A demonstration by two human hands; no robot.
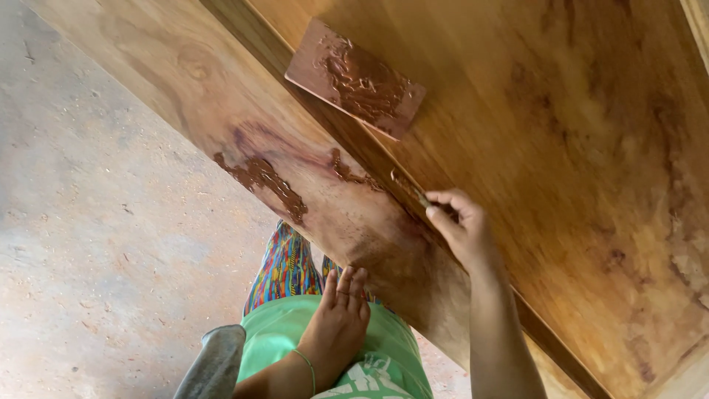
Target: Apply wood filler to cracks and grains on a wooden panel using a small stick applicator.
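Nearest the camera, the left hand [341, 310] lies flat, fingers together and holding nothing, pressed against the lower edge of a long wooden board [244, 125], close above the green shirt [325, 347] and striped multicoloured cloth [284, 270] of the person's own body. A thin band circles that wrist.

A little farther up, the right hand [461, 229] is pinched shut on a small tool [422, 198], of which only a pale tip shows; it could be a scraper or spatula, but I cannot tell which. The tip touches the dark groove where the board meets a wider wooden panel [561, 148].

As a judgement, the filling is partly done: reddish-brown filler paste [266, 181] lies in rough streaks on the board and along the groove near the tool, smeared thin in some places and still lumpy in others. The board toward the upper left looks bare, as does the groove running down to the lower right.

Beyond, a small flat rectangular piece [354, 77] loaded with the same paste rests on the panel beside the groove.

The panel's far edges are cut off, and the dusty concrete floor [88, 222] fills the left.
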